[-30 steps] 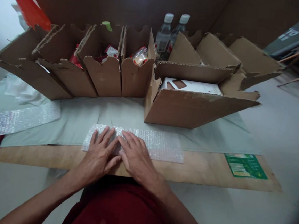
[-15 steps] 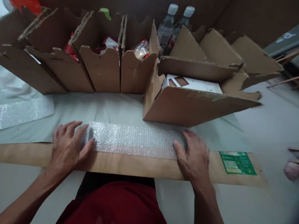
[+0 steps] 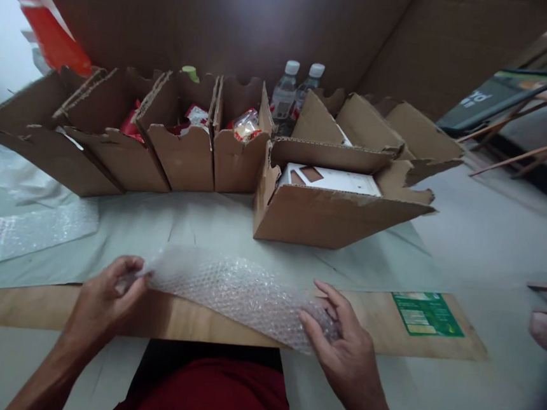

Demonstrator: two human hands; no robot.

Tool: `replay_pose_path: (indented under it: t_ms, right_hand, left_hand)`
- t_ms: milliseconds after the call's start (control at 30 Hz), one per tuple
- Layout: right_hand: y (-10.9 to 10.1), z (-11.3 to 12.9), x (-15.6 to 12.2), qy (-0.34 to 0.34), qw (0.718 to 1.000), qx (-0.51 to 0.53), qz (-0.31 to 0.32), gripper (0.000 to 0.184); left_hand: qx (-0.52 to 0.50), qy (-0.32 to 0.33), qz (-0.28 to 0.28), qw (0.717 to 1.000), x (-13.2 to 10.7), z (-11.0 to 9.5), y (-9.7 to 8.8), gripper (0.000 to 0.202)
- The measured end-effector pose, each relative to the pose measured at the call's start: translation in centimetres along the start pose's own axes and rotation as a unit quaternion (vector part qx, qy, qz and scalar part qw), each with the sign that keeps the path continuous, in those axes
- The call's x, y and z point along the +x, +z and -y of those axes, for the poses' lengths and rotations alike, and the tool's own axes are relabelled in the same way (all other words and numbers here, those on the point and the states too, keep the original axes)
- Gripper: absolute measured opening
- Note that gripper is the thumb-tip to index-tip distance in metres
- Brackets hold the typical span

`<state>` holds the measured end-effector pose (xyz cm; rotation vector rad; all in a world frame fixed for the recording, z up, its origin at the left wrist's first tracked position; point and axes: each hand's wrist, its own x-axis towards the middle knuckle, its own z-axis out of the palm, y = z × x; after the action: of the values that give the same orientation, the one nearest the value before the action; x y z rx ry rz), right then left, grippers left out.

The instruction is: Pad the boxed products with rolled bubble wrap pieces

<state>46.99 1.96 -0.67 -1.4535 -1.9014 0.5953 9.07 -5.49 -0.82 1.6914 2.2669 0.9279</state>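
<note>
A strip of clear bubble wrap [image 3: 232, 291] stretches between my two hands above the table's front edge, slightly twisted, its right end lower than its left. My left hand [image 3: 102, 298] pinches the left end between thumb and fingers. At the other end, my right hand [image 3: 347, 342] grips the wrap, with the thumb over it and the fingers at the far side. Another piece of bubble wrap [image 3: 32, 232] lies to the left on the pale green cloth [image 3: 195, 224].
Cardboard bins [image 3: 182, 155] line the back, several holding red packets. One bin [image 3: 334, 220] stands forward with a white box [image 3: 333, 179] in it. Two capped bottles [image 3: 283, 94] rise behind. A green label [image 3: 429, 314] lies on the wooden edge [image 3: 30, 305] at right.
Both hands have taken hold of the bubble wrap's ends and raised it from lying flat; it now bends and tilts down to the right. The head view has shifted, showing more of the back.
</note>
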Motion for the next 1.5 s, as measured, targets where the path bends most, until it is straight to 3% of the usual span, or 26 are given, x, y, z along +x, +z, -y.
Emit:
replay_pose_path:
  t_ms: [100,167,233,300,367,433,533,600,667,733,800,867,967,1033,1100,1200,1367,1500]
  right_hand:
    - [1.0,1.5,-1.7,0.035,0.993,0.063,0.098,0.060]
    - [2.6,2.8,-2.9,0.060,0.978,0.120,0.161,0.061]
    - [4.2,3.9,-3.9,0.093,0.957,0.176,0.209,0.063]
    - [5.3,4.6,-4.7,0.126,0.936,0.219,0.246,0.064]
    - [5.8,4.7,-5.0,0.154,0.912,0.248,0.287,0.059]
    - [5.9,4.3,-4.8,0.175,0.885,0.274,0.333,0.050]
    - [5.8,3.8,-4.1,0.215,0.838,0.330,0.377,0.043]
    - [5.9,3.8,-3.4,0.227,0.813,0.377,0.382,0.045]
    - [6.3,4.3,-2.4,0.213,0.798,0.421,0.375,0.045]
    - [6.7,5.0,-1.5,0.184,0.791,0.468,0.348,0.048]
    - [7.1,5.7,-0.7,0.148,0.800,0.501,0.296,0.053]
    - [7.1,6.0,-0.1,0.098,0.841,0.481,0.228,0.053]
    - [6.9,5.8,0.6,-0.033,0.937,0.311,0.159,0.041]
    - [7.0,5.5,1.2,-0.150,0.964,0.168,0.141,0.037]
    - [7.6,5.3,1.9,-0.254,0.956,0.052,0.136,0.037]
    - [9.2,5.1,2.9,-0.338,0.928,-0.065,0.145,0.036]
    - [10.3,5.3,4.0,-0.377,0.909,-0.093,0.153,0.023]
    - [9.2,6.3,4.7,-0.356,0.906,-0.038,0.225,0.020]
  left_hand:
    - [0.041,0.052,-0.035,0.997,4.7,-1.4,-0.4,0.024]
    - [0.083,0.106,-0.036,0.990,8.6,-2.4,0.7,0.032]
    - [0.114,0.120,-0.016,0.986,11.7,-3.1,2.5,0.051]
    - [0.128,0.148,-0.015,0.981,13.0,-3.3,3.9,0.065]
    - [0.104,0.203,-0.016,0.974,11.6,-3.2,4.3,0.063]
    - [0.051,0.262,0.015,0.964,8.0,-2.8,3.5,0.057]
    - [-0.030,0.286,0.167,0.943,0.8,-2.8,1.4,0.070]
    - [-0.077,0.287,0.229,0.927,-3.2,-3.5,0.6,0.074]
    - [-0.124,0.281,0.211,0.928,-5.5,-4.4,0.8,0.073]
    - [-0.167,0.241,0.136,0.946,-5.9,-5.1,1.8,0.060]
    - [-0.172,0.158,0.054,0.971,-4.9,-5.3,3.1,0.047]
    - [-0.133,0.079,0.009,0.988,-3.3,-5.0,4.2,0.044]
    - [-0.081,0.046,-0.001,0.996,-1.5,-4.0,5.5,0.060]
    - [-0.066,0.051,0.000,0.997,-0.8,-3.4,6.2,0.070]
    - [-0.052,0.060,-0.005,0.997,-0.5,-3.0,6.7,0.075]
    - [-0.025,0.071,-0.014,0.997,-0.3,-3.0,7.1,0.074]
    - [-0.019,0.102,-0.045,0.994,-1.5,-4.4,5.3,0.055]
    - [-0.078,0.167,0.009,0.983,-3.5,-5.7,3.7,0.052]
